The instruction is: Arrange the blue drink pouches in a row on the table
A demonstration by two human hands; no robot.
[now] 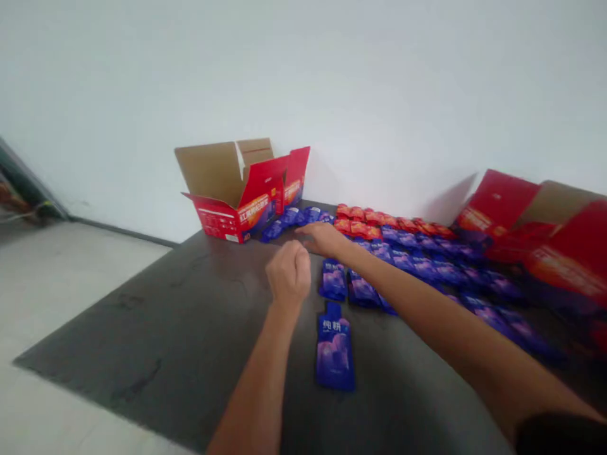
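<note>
Right arm [427,303] outstretched, left hand [288,273] fisted

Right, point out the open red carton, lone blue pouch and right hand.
Open red carton [208,172], head view, tan flap.
Lone blue pouch [334,354], head view, front face.
Right hand [321,237], head view, knuckles.

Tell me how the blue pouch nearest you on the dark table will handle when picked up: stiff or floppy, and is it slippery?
The blue pouch looks flexible rather than stiff, lying flat with a slightly filled body, so it will probably sag a little when lifted. Its sheen suggests it may be somewhat slippery. Lying flat on the dark tabletop, it seems unlikely to roll or tip.
</note>
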